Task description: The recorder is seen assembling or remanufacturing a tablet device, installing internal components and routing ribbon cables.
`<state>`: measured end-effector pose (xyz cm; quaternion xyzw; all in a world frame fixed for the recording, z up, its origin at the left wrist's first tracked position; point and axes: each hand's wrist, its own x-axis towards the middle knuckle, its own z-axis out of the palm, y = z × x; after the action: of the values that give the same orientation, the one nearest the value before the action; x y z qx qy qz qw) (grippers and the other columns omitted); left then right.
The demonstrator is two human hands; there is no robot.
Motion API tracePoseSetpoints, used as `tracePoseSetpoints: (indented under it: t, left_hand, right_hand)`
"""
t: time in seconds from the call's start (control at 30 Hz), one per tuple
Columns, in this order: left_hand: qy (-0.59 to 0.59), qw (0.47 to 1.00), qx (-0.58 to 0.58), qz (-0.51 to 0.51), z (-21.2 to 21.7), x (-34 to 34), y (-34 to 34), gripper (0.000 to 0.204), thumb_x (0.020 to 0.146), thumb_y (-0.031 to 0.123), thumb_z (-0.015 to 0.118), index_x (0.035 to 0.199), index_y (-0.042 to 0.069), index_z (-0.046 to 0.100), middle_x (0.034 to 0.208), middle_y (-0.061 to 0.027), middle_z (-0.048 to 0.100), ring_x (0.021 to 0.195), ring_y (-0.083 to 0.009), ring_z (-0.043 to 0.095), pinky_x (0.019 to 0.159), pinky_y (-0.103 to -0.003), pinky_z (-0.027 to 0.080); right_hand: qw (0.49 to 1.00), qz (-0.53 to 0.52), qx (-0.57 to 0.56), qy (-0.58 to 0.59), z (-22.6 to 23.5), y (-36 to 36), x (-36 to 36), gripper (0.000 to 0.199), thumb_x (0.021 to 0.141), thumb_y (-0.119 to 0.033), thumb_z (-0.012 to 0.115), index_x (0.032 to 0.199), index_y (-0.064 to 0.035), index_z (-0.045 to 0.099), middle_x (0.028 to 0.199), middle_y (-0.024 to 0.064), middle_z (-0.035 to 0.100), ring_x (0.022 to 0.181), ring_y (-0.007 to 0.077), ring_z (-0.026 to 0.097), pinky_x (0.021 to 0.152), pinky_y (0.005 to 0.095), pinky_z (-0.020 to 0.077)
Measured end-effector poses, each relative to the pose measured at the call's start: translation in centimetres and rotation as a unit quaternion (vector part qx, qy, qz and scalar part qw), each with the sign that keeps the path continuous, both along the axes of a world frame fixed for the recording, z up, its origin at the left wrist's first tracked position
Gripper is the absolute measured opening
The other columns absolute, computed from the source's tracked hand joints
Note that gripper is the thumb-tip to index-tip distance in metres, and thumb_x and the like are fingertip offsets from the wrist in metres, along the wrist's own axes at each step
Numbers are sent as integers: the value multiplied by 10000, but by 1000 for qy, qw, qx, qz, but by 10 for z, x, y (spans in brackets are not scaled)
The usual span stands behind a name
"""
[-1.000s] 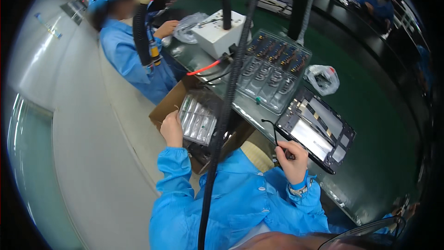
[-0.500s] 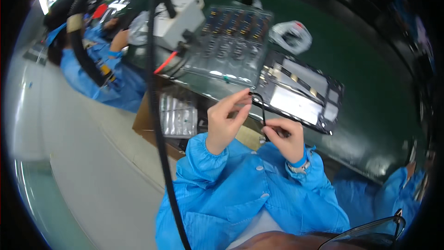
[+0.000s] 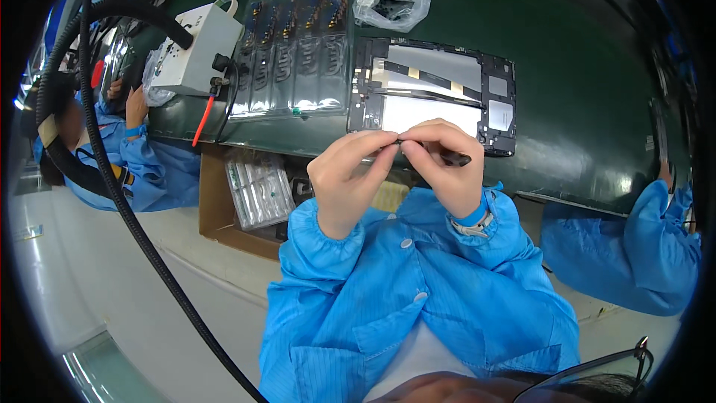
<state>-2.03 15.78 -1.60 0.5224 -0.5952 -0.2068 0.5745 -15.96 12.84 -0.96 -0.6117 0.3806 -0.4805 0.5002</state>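
My left hand (image 3: pixel 345 179) and my right hand (image 3: pixel 450 168) meet fingertip to fingertip over the near edge of the bench. Both pinch a thin black cable (image 3: pixel 400 142), mostly hidden by the fingers. A dark end shows under my right hand's fingers; I cannot make out its shape. Just beyond lies an opened tablet-like device (image 3: pixel 498 87) with a black frame, silver-white panels and dark strips across it. My right hand overlaps its near edge. To its left, a clear plastic tray (image 3: pixel 297 108) holds several dark circuit strips and coiled black parts.
A white box-shaped unit (image 3: pixel 186 56) with a thick black hose and red cable stands at the left. A clear bag (image 3: pixel 393 4) lies behind the device. Below the bench edge, a carton (image 3: pixel 242 237) holds clear trays. Blue-sleeved co-workers sit at left and right.
My hands have come together, and the cable once stretched between them is now mostly covered by my fingers. The view has shifted, so the bench sits straighter.
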Motion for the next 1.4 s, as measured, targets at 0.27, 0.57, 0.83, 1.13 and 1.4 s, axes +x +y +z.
tracePoseSetpoints:
  t: [0.27,0.57,0.83,1.13,1.4]
  left_hand:
    - [-14,983,-138,120,-14,-12,0,208,661,-66,667,861,-24,629,839,-143,651,765,-229,651,676,-268,518]
    - [-57,979,-111,161,-7,0,4,191,692,-133,582,856,-45,624,866,-174,645,806,-228,641,709,-265,517]
    - [-303,918,-92,237,-29,93,-21,152,692,-58,615,822,17,635,808,-105,652,738,-221,637,657,-280,499]
    - [-621,774,-54,111,-45,118,-10,223,715,82,523,918,29,598,991,-71,595,893,-190,569,738,-296,455]
    - [-473,877,-71,-44,10,47,-59,319,710,81,599,1021,20,559,1082,-125,558,965,-278,551,805,-360,445]
  right_hand:
    - [985,-56,-161,7,-6,7,18,170,678,11,678,845,2,647,781,116,651,708,180,640,608,250,482]
    - [941,-86,-314,89,-6,3,34,211,609,15,687,816,0,647,738,119,642,682,255,642,589,297,488]
    - [969,-108,-195,110,1,6,13,189,643,86,645,812,2,648,758,127,635,686,217,628,605,273,482]
    - [971,-108,-195,89,0,8,-10,182,654,96,634,809,2,641,729,110,621,633,172,595,520,238,436]
    - [967,-145,-204,44,17,-12,-43,161,674,81,605,807,-3,639,672,48,564,556,92,469,492,210,339]
